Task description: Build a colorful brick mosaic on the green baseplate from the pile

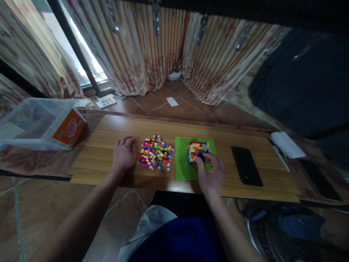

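My right hand [212,173] is at the near right corner of a block of small coloured toy bricks [195,148]. Its thumb and index finger close on that corner, over a dark patch that I cannot make out. The block stands on a green studded baseplate [182,169]. My left hand [124,152] rests on the wooden board with its fingers curled in; whether anything is inside it is hidden. Just right of the left hand lies a heap of loose toy bricks [156,153] in many colours, between that hand and the baseplate.
A black phone [247,165] lies on the wooden board [92,160] to the right. Beyond the board's left end stands a clear plastic bin [35,142] with an orange label. A white object [287,144] and a dark flat device [320,178] lie past the right end. Curtains [136,54] hang behind.
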The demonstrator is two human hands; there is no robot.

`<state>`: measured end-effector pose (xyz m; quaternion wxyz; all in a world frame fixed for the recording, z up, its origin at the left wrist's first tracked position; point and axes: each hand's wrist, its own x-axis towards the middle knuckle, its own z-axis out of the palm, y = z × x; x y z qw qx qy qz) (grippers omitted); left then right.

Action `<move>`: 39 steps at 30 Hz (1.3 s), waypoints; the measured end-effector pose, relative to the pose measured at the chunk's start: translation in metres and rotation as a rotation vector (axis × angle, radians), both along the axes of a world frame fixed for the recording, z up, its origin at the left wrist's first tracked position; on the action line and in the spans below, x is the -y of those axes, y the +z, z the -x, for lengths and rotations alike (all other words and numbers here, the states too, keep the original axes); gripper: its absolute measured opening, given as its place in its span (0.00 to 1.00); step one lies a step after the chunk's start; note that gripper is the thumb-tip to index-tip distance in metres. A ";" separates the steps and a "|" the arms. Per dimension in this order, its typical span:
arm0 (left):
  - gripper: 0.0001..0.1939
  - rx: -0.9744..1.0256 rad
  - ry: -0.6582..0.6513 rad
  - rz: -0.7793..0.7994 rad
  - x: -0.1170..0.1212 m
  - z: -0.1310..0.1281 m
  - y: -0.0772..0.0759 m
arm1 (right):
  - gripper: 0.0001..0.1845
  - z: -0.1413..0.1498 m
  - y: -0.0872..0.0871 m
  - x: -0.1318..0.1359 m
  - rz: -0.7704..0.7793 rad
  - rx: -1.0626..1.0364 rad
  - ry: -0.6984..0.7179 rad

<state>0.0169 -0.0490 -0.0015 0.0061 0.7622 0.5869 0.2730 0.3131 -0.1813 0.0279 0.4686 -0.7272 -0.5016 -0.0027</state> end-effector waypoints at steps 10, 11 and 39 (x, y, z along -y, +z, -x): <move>0.15 -0.010 -0.003 -0.003 0.000 0.000 -0.002 | 0.12 0.002 -0.006 -0.007 -0.013 0.049 -0.045; 0.15 -0.010 -0.002 -0.002 0.000 0.000 -0.002 | 0.13 0.002 -0.006 -0.007 -0.006 0.033 -0.048; 0.14 -0.036 -0.008 -0.028 0.001 0.000 -0.001 | 0.11 0.005 -0.008 -0.008 -0.017 -0.084 -0.009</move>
